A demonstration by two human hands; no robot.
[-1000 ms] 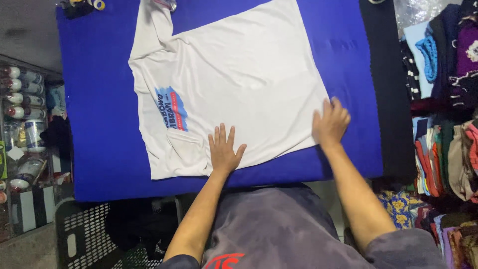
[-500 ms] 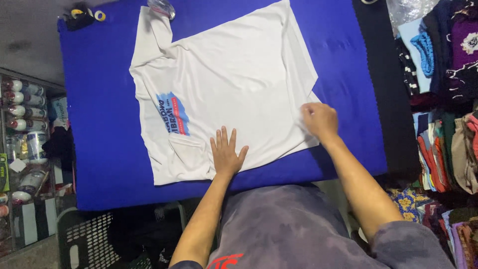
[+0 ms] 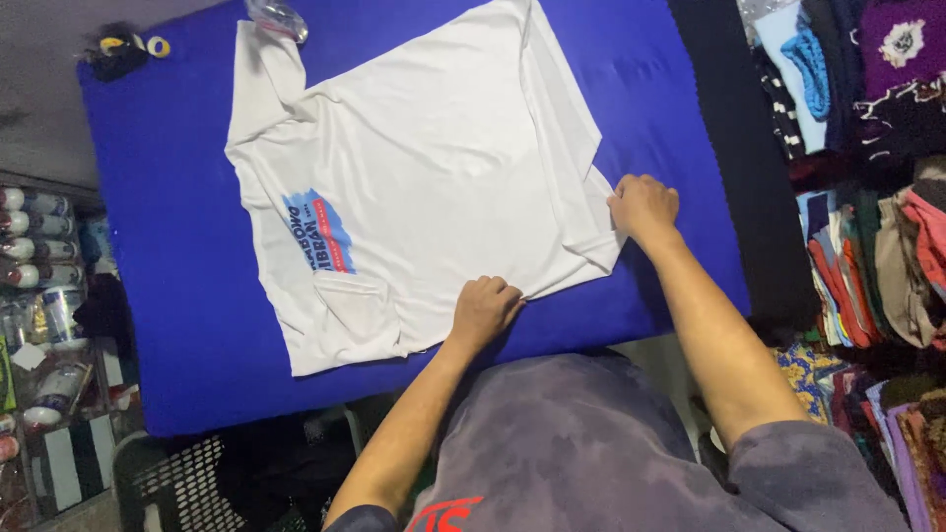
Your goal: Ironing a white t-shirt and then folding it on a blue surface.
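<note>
A white T-shirt with a blue and red print lies spread flat on a blue-covered table. My left hand is curled on the shirt's near hem, pinching the cloth. Farther right, my right hand grips the near right corner of the shirt, where the fabric bunches into a fold.
A clear plastic item and a dark object with yellow rings sit at the table's far edge. Shelves of bottles stand at left, a black crate below. Stacked folded clothes fill the right side.
Both hands went from flat, spread palms on the shirt to closed grips on its near edge. The right corner of the shirt is now gathered and folded.
</note>
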